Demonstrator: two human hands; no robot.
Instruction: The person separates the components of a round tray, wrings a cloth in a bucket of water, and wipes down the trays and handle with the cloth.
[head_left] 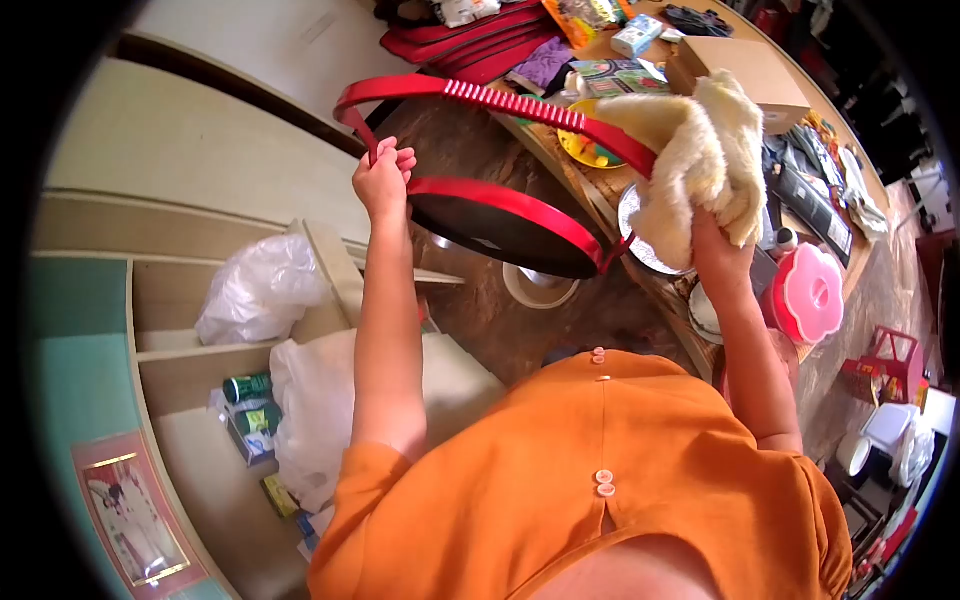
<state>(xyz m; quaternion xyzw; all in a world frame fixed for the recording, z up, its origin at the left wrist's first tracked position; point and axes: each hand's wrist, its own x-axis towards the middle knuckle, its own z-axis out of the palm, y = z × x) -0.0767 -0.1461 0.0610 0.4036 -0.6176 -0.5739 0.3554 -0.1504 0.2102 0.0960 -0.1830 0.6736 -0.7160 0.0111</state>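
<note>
A red carrier-like frame (515, 105) with a ribbed arched top and a round, dark, red-rimmed base (500, 230) is held up in front of me, tilted. My left hand (384, 182) is closed around the narrow upright at its left side. My right hand (722, 250) grips a cream fluffy cloth (690, 150), which drapes over the frame's right end. Most of my right fingers are hidden by the cloth. Whether they also hold the frame through it cannot be seen.
On the wooden table (590, 205) are a yellow bowl (578, 145), a cardboard box (745, 75), a foil-like round plate (632, 215) and a pink flower-shaped container (808, 292). Open shelving (190, 420) with plastic bags (265, 285) stands at left. A pale bucket (540, 290) sits on the floor.
</note>
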